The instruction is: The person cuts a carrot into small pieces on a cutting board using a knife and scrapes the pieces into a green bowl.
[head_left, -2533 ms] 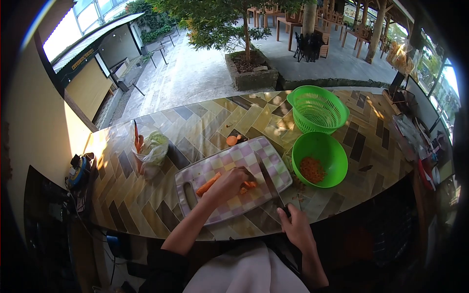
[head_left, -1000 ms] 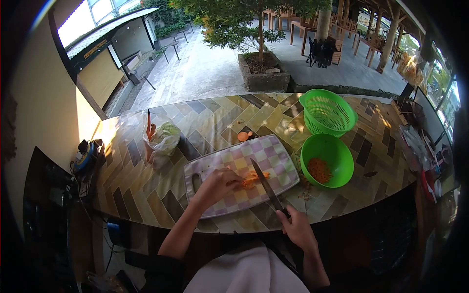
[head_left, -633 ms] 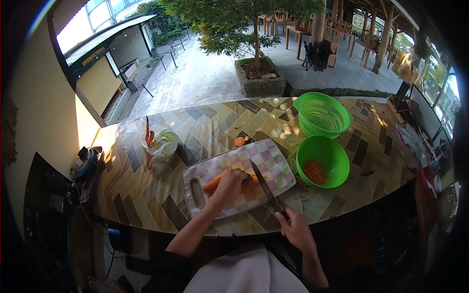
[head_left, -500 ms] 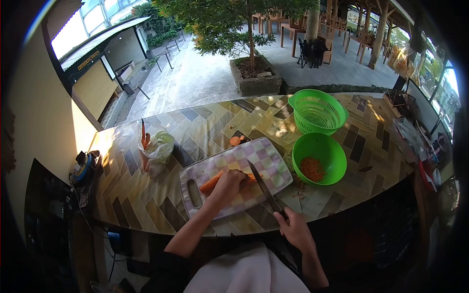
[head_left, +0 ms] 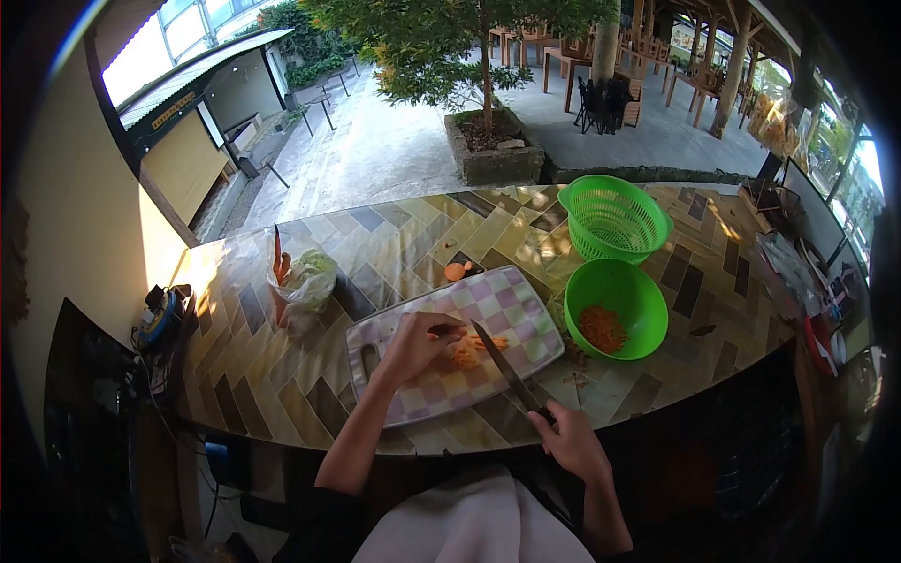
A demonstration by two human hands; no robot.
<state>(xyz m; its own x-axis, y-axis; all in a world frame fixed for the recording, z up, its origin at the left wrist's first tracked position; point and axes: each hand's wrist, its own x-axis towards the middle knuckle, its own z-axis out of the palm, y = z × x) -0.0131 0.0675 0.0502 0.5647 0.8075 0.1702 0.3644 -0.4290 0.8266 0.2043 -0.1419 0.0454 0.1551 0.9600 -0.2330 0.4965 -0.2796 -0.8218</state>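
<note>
My right hand [head_left: 571, 439] grips the dark handle of a knife [head_left: 501, 364], whose blade points up and left over the chequered cutting board [head_left: 511, 298]. My left hand [head_left: 420, 343] is closed above the board's left half. Bits of orange show at its fingers, a carrot mostly hidden by the hand. Cut carrot pieces [head_left: 466, 357] lie on the board between that hand and the blade. To the right of the board, a green bowl [head_left: 648, 324] has small orange carrot bits at its bottom.
Behind the bowl stands a green colander [head_left: 615, 220]. Round carrot ends [head_left: 454, 271] lie past the board's far edge. A plastic bag [head_left: 308, 286] with carrots is at the left of the tiled table [head_left: 253, 375]. Plastic packets [head_left: 788, 267] sit along the right side.
My left hand has lifted and shifted slightly left and up. The long carrot length under it no longer shows, and cut pieces are now exposed. The knife has barely moved.
</note>
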